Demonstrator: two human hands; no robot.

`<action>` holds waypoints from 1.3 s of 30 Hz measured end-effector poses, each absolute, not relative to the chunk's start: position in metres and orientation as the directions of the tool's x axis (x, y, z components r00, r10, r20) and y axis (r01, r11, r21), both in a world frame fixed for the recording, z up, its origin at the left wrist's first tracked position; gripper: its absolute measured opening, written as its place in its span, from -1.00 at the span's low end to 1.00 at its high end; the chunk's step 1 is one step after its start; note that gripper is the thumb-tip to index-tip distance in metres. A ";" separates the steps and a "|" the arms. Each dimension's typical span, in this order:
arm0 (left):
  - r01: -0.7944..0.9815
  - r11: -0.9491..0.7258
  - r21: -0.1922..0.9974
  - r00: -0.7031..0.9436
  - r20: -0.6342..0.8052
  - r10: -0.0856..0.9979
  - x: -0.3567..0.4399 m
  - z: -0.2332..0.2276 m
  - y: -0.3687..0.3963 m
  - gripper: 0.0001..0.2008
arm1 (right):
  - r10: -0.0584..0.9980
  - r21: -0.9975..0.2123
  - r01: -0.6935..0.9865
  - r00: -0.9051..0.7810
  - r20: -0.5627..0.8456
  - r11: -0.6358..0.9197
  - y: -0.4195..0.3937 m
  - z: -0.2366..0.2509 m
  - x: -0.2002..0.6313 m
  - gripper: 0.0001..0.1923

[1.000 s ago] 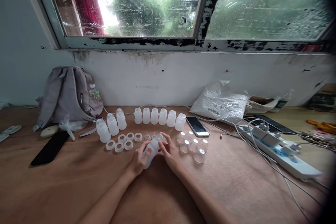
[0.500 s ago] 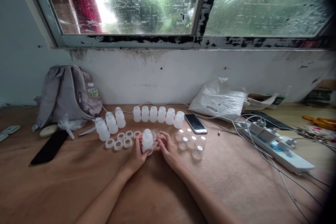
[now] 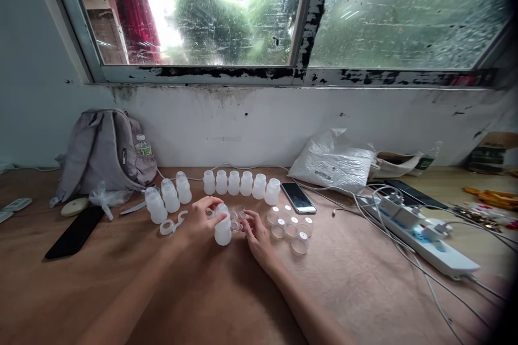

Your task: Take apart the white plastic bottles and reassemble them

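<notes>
far left of my left hand i see a backpack [image 3: 101, 148] against the wall, with a black phone [image 3: 75, 230] lying flat in front of it. closer in, three capped bottles [image 3: 169, 198] stand just left of that hand, and white rings [image 3: 172, 225] lie right beside its wrist. my left hand [image 3: 198, 223] is wrapped around a bottle [image 3: 223, 226], which stands upright on the table [image 3: 226, 291] between my two hands. beyond both hands a row of open bottles [image 3: 240, 184] runs along the wall. my right hand [image 3: 256, 234] is loosely curled, its fingertips on a small clear piece [image 3: 242, 216] just right of the bottle; i cannot tell if it is pinched. right of that hand lie clear caps [image 3: 292, 227], then a phone [image 3: 298, 198], a plastic bag [image 3: 334, 161] and, well apart, a power strip [image 3: 421, 237].
</notes>
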State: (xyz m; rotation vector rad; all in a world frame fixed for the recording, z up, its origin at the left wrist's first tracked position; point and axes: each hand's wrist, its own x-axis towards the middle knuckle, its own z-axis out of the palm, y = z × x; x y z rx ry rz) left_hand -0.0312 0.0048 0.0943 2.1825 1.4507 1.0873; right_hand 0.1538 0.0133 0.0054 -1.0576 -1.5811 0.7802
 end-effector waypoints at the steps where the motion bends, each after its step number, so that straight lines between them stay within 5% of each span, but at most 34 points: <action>1: 0.675 -0.436 0.596 0.213 0.408 0.888 -0.035 0.101 0.009 -0.76 | 0.915 -0.881 0.248 -0.073 0.397 0.402 0.014 0.005 0.154 -0.72; 13: 0.973 -0.127 0.193 0.059 0.325 0.944 -0.092 0.154 0.101 -0.66 | 0.898 -0.833 0.355 -0.051 0.437 0.425 0.018 -0.001 0.155 -0.73; 39: 0.995 0.021 0.093 -0.040 0.207 0.978 -0.103 0.125 0.131 -0.63 | 0.886 -0.794 0.437 -0.015 0.464 0.423 0.027 -0.001 0.164 -0.79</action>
